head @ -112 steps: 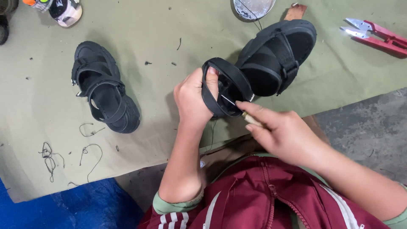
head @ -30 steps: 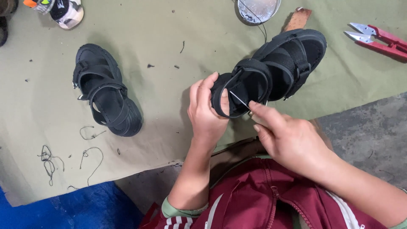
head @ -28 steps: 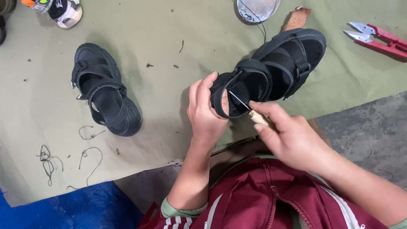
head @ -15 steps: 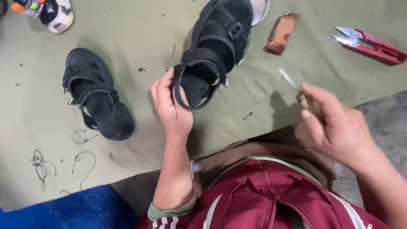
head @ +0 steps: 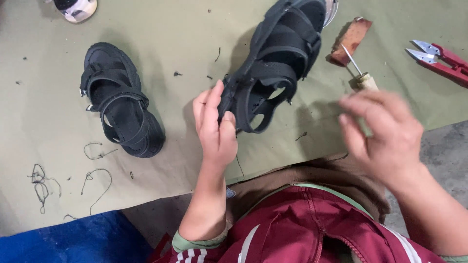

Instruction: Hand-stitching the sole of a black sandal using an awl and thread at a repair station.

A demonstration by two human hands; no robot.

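Note:
My left hand [head: 216,129] grips the heel end of a black strappy sandal [head: 275,63], which is lifted and tilted away from me over the olive cloth [head: 185,29]. My right hand [head: 385,134] is blurred to the right of it and holds a stitching awl [head: 360,73] with a wooden handle, its metal point aimed up and left, apart from the sandal. A dark thread [head: 239,165] hangs below the sandal near my left wrist. The matching second sandal [head: 122,104] lies flat on the cloth to the left.
Red-handled snips [head: 438,56] lie at the far right. A brown rectangular block [head: 350,40] rests behind the awl. Loose thread scraps [head: 63,178] sit at the cloth's left front. Another shoe's toe [head: 75,7] shows at top left. A blue sheet [head: 63,238] lies at the bottom left.
My right hand pulled the awl out of the sandal and moved off to the right. My left hand turned the sandal so it now points away from me.

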